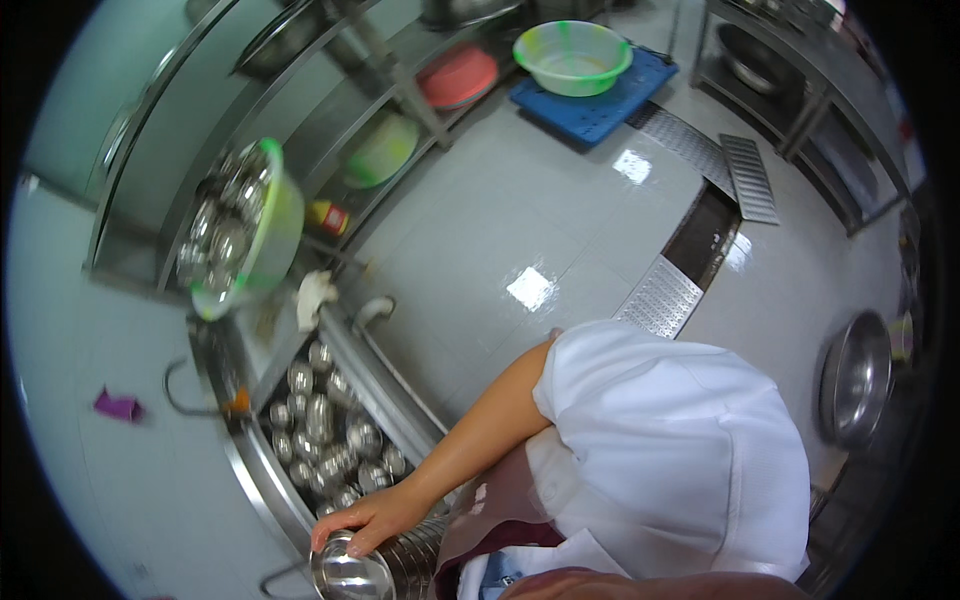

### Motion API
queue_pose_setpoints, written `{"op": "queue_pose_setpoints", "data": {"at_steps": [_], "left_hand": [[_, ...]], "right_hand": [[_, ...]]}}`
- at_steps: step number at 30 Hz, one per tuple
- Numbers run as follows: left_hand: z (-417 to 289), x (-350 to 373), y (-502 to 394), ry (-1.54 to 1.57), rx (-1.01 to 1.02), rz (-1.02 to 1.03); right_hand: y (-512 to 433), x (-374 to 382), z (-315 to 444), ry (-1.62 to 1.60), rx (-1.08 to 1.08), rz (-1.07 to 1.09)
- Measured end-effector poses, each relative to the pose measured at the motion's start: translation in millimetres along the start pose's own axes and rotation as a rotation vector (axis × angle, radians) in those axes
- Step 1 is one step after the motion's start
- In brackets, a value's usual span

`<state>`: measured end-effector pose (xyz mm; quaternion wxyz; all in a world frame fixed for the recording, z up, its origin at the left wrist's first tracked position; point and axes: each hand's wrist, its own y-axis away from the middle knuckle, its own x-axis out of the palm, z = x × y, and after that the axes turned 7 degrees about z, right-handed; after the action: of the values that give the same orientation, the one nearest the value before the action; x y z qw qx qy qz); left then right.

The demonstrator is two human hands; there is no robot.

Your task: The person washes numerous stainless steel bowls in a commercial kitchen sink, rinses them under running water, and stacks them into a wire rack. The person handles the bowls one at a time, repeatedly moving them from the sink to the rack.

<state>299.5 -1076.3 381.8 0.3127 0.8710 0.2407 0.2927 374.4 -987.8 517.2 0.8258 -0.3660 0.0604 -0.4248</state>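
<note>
My right hand, at the end of a bare forearm below a white short sleeve, grips the rim of the end piece in a nested stack of stainless steel bowls. The stack runs off the bottom edge of the view. Just beyond the hand, a steel sink contains several small shiny metal vessels. A curved metal faucet with an orange part reaches over the sink's wall side. My left hand is out of view.
A green-and-white plastic basin heaped with metalware rests tilted-looking beside the sink. Steel shelving holds a red basin. Another basin sits on a blue pallet. A floor drain has displaced grates. Farther right is a large steel bowl.
</note>
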Motion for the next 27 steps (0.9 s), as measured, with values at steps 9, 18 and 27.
{"op": "queue_pose_setpoints", "data": {"at_steps": [9,18,27], "left_hand": [[-106.0,180.9,-210.1,-0.282,-0.203,0.294],[-158.0,366.7,-375.8,-0.504,-0.365,0.544],[-185.1,562.1,-515.1,-0.739,-0.54,0.774]], "right_hand": [[126.7,-191.2,163.1,0.232,-0.048,-0.397],[299.0,-279.0,328.0,0.353,-0.33,-0.931],[453.1,-308.0,491.4,0.61,-0.564,-1.381]]}}
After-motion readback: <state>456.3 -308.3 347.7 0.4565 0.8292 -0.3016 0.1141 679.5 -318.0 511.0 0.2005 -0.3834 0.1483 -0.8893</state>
